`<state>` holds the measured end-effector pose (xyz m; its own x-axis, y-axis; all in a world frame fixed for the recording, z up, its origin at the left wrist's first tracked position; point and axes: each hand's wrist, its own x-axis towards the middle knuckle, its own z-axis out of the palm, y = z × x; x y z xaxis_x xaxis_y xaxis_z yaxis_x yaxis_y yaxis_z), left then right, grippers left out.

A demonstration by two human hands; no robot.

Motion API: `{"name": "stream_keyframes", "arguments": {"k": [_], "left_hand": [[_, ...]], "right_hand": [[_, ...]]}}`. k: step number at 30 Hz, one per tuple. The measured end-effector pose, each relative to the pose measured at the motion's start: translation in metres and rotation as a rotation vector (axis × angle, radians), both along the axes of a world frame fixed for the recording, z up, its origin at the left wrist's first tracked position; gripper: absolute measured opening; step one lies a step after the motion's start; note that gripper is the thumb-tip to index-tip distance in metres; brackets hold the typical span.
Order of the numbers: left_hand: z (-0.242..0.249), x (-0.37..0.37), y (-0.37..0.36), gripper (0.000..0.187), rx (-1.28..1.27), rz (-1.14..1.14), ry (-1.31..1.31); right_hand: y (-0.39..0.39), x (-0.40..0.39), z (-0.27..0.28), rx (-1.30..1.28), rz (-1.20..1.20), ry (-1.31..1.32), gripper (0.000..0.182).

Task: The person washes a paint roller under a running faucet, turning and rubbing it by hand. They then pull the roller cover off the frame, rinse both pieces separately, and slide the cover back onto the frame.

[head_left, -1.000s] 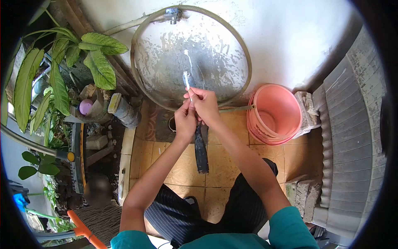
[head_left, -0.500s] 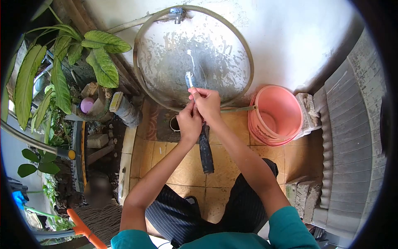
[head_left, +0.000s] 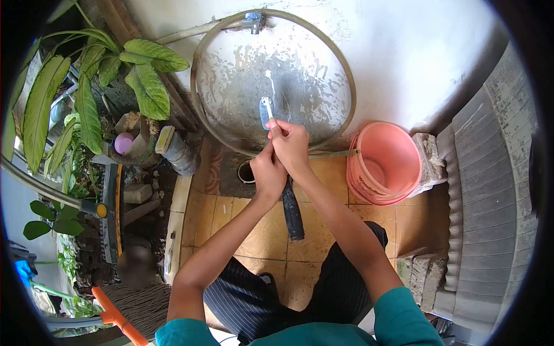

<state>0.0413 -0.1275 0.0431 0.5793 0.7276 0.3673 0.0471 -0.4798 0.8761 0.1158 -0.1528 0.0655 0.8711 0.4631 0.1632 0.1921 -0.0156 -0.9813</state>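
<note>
My right hand (head_left: 291, 144) is closed around a slim white stick (head_left: 268, 108) with a small head, resembling a toothbrush. Its head lies over the bluish-grey flat end of a long tool with a black handle (head_left: 292, 216). Just below and to the left, my left hand (head_left: 269, 176) is closed round the middle of that tool, touching my right hand. The handle sticks out below both hands, towards my knees. My fingers cover the tool's middle, so its exact kind does not show.
A loop of hose (head_left: 353, 86) hangs against the wall near a tap (head_left: 253, 23). Pink buckets (head_left: 385, 195) stand at the right beside concrete blocks (head_left: 428, 161). A round drain hole (head_left: 246, 172) is in the floor. Potted plants (head_left: 147, 89) and a mop (head_left: 124, 317) are at the left.
My left hand has shifted slightly right and down along the tool. The white stick has moved slightly over the tool's flat end. The whole view has shifted a little.
</note>
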Motion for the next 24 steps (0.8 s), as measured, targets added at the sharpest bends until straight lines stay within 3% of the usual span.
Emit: {"name": "stream_keyframes", "arguments": {"k": [7, 8, 10, 13, 15, 19, 24], "left_hand": [[0.000, -0.002, -0.007, 0.017, 0.018, 0.016, 0.021], [0.005, -0.002, -0.009, 0.017, 0.020, 0.017, 0.020], [0.014, -0.003, -0.011, 0.017, -0.216, -0.006, 0.070], [0.000, 0.001, 0.001, 0.018, -0.033, 0.019, -0.027], [-0.001, 0.000, 0.006, 0.018, -0.138, -0.017, -0.002], [-0.020, 0.006, 0.006, 0.021, -0.419, -0.096, -0.089], [-0.013, 0.003, 0.004, 0.024, -0.388, -0.077, -0.019]], "right_hand": [[0.000, 0.005, -0.002, -0.036, -0.015, 0.000, 0.027], [0.000, 0.008, -0.004, -0.037, 0.039, 0.041, 0.028], [-0.002, 0.011, -0.008, -0.038, 0.093, 0.082, 0.030], [-0.003, 0.013, -0.010, 0.062, 0.255, 0.130, 0.032], [-0.005, 0.013, -0.011, 0.093, 0.389, 0.209, 0.034], [-0.004, 0.014, -0.018, 0.109, 0.349, 0.254, 0.030], [0.000, 0.006, -0.012, 0.184, 0.244, 0.290, 0.028]]}}
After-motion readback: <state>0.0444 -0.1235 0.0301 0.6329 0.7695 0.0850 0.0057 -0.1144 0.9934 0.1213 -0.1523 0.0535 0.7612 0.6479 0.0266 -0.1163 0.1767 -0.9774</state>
